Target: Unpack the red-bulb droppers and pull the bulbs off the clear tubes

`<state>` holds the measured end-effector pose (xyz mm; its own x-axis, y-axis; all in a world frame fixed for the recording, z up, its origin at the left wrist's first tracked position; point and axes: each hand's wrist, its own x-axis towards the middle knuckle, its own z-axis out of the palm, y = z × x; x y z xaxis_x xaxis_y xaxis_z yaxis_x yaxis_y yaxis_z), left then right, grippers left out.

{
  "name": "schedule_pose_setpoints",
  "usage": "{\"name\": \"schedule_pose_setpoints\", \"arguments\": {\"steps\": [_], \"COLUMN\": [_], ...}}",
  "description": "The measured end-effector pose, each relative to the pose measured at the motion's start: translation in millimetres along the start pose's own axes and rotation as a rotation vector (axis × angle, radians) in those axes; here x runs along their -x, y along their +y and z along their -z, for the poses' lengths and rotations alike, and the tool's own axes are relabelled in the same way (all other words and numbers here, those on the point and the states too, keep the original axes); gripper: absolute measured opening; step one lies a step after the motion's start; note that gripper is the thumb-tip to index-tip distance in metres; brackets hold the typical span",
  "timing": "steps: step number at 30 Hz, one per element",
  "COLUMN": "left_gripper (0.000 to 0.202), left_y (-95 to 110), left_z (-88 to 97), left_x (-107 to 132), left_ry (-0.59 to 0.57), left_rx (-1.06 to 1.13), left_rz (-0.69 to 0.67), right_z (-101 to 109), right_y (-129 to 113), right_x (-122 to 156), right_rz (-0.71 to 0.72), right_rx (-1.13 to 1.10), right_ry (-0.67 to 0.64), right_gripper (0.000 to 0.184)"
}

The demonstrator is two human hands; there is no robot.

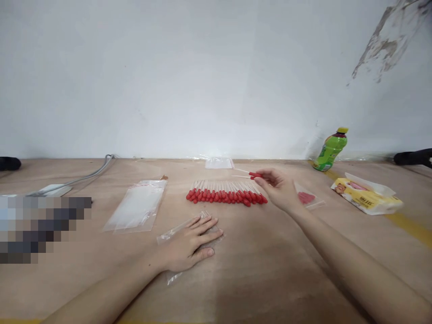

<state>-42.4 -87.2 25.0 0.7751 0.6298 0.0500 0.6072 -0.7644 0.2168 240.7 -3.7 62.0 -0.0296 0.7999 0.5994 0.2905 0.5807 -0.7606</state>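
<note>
My left hand point(189, 245) lies flat with fingers spread on a clear plastic bag point(170, 234), pressing it to the table. My right hand point(278, 189) pinches two thin white sticks with red ends point(255, 174) by those ends, their pale shafts pointing left. Just below and left of it, many similar red-tipped sticks point(222, 196) lie side by side in a row, red ends toward me. Right of my right hand is a small clear bag with red pieces point(306, 198), partly hidden by the wrist.
Several flat clear bags point(138, 204) are stacked at the left. Another bag point(218, 163) lies near the wall. A green bottle point(331, 150) and a yellow tissue pack point(366, 195) stand at the right. A grey cable point(91, 174) runs across the left, beside a blurred patch.
</note>
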Motion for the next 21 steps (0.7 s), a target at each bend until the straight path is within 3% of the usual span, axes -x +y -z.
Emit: {"name": "schedule_pose_setpoints", "arguments": {"steps": [3,5,8,11,14,17,21], "left_gripper": [0.049,0.048,0.048,0.049,0.048,0.041,0.031], "left_y": [0.1,0.1,0.2,1.5,3.6,1.6,-13.6], "left_z": [-2.9,-2.9,-2.9,-4.1,-4.7,-1.4,5.8], "left_x": [-0.3,0.0,0.8,1.8,2.2,1.4,0.8], "left_ry": [0.002,0.011,0.019,0.011,0.029,0.194,0.474], "left_rx": [-0.001,0.009,0.006,-0.005,0.023,0.087,0.027], "left_rz": [0.016,0.031,0.056,0.092,0.146,0.258,0.524], "right_z": [-28.0,-44.9,-61.4,-60.9,-37.9,3.5,61.9], "right_y": [11.5,21.6,31.6,30.8,29.2,42.1,78.2], "right_x": [1.8,2.9,5.2,8.1,8.0,6.2,12.9], "right_rz": [0.279,0.375,0.433,0.415,0.346,0.253,-0.138], "right_rx": [0.322,0.477,0.627,0.660,0.581,0.672,1.075], "right_ry": [-0.077,-0.185,-0.322,-0.340,-0.285,-0.168,0.022], "right_gripper": [0.018,0.022,0.022,0.020,0.026,0.025,0.030]}}
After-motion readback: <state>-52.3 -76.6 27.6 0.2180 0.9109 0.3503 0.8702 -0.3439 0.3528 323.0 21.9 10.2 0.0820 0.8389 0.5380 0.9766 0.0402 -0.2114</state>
